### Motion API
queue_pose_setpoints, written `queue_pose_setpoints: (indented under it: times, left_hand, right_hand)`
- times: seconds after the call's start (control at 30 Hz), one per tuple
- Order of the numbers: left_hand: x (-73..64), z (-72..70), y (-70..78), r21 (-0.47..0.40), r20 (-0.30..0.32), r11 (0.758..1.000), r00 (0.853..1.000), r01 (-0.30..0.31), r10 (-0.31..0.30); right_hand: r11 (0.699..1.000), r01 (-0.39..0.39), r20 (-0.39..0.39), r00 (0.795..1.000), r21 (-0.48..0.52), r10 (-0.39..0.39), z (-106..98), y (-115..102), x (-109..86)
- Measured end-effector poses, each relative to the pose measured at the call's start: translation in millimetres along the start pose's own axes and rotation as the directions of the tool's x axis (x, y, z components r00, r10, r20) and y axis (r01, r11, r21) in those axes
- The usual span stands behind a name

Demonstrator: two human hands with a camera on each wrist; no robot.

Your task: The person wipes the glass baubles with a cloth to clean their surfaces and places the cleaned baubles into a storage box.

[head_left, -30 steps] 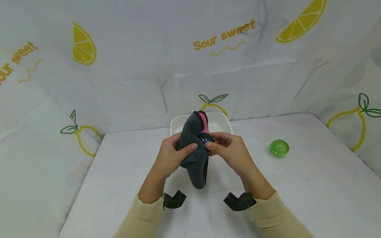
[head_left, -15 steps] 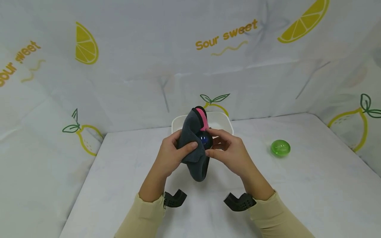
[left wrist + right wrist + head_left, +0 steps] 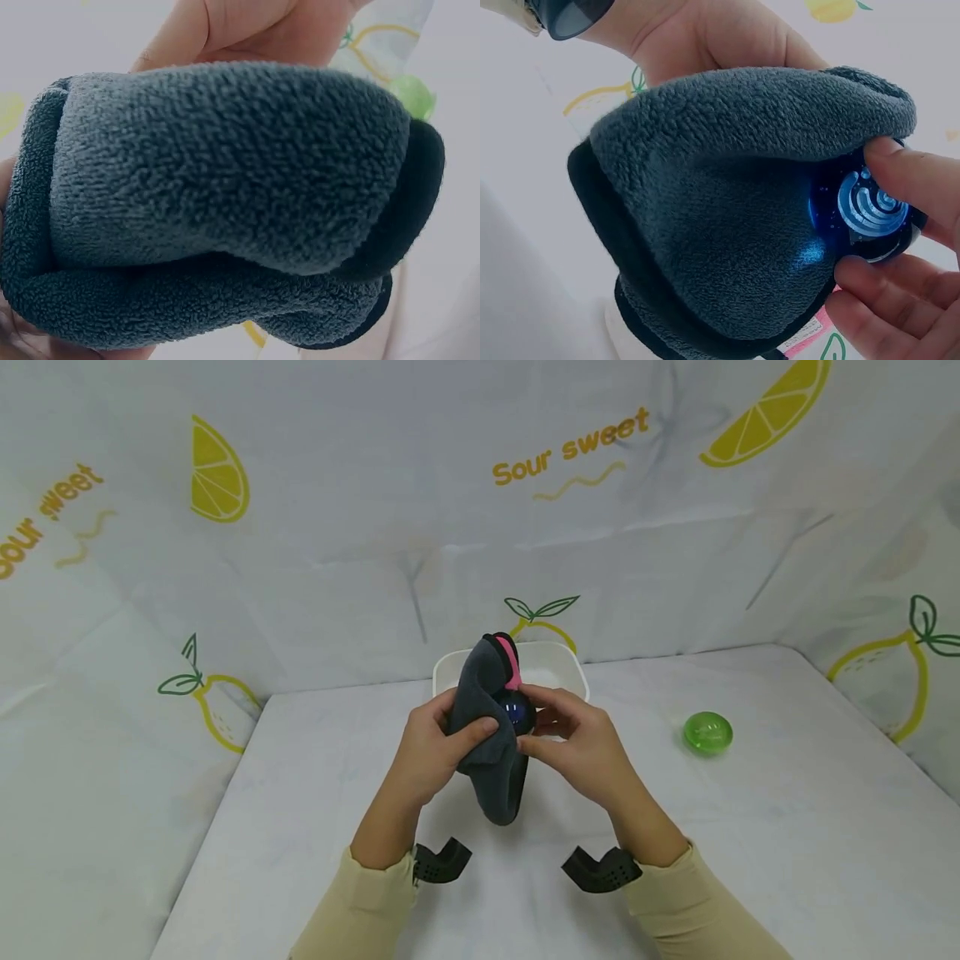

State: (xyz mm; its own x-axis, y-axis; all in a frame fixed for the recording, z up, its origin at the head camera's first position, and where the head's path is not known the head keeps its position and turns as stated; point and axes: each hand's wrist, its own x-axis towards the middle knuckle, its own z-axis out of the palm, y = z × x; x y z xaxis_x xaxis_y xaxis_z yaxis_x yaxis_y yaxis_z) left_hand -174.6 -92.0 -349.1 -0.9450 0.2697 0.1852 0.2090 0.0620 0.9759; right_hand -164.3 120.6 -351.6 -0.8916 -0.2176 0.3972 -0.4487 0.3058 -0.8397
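In the head view my left hand grips a folded dark grey plush cloth, its thumb across the front. The cloth has black edging and a pink patch near its top. A shiny dark blue glass ball sits against the fold of the cloth. Thumb and fingers of my right hand pinch this ball from the right side. In the right wrist view, light swirls show on the ball, and the cloth wraps its left side. Cloth fills most of the left wrist view, hiding the ball.
Behind the hands stands a white plastic container, partly covered by the cloth. A clear green ball rests on the white-covered table to the right. A lemon-printed sheet hangs at the back.
My right thumb has moved off the ball's front to its lower edge, and more of the ball shows. The left hand keeps its grip; the cloth's hanging tip has shifted slightly upward.
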Motion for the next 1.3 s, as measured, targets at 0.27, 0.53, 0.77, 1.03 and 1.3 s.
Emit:
queue_pose_setpoints:
  times: [0.27, 0.53, 0.77, 1.03, 1.3]
  left_hand:
    - [-0.7, -1.0, 2.5, 0.005, 0.016, 1.000, 1.000, -0.002, 0.002]
    - [-0.8, -1.7, 3.8, 0.031, 0.038, 0.999, 0.999, -0.009, 0.008]
    - [-1.7, 0.9, 4.1, 0.070, 0.045, 0.998, 0.999, 0.000, -0.003]
    - [-1.4, 4.3, 2.6, 0.159, 0.039, 0.987, 0.999, 0.031, -0.037]
    - [-3.5, 7.7, 6.7, 0.160, 0.041, 0.986, 0.997, 0.052, -0.060]
  right_hand:
    - [1.000, -0.023, 0.007, 1.000, 0.017, 0.023, -2.7, 2.2, 0.7]
    - [0.987, -0.138, 0.009, 0.990, 0.089, 0.137, -5.8, 3.9, 1.4]
    - [0.968, -0.206, 0.026, 0.979, 0.147, 0.204, -6.6, 4.6, 2.3]
    - [0.958, -0.255, 0.072, 0.966, 0.133, 0.247, -6.2, 3.8, 3.0]
    - [0.925, -0.323, 0.113, 0.945, 0.200, 0.305, -5.5, 5.3, 5.1]
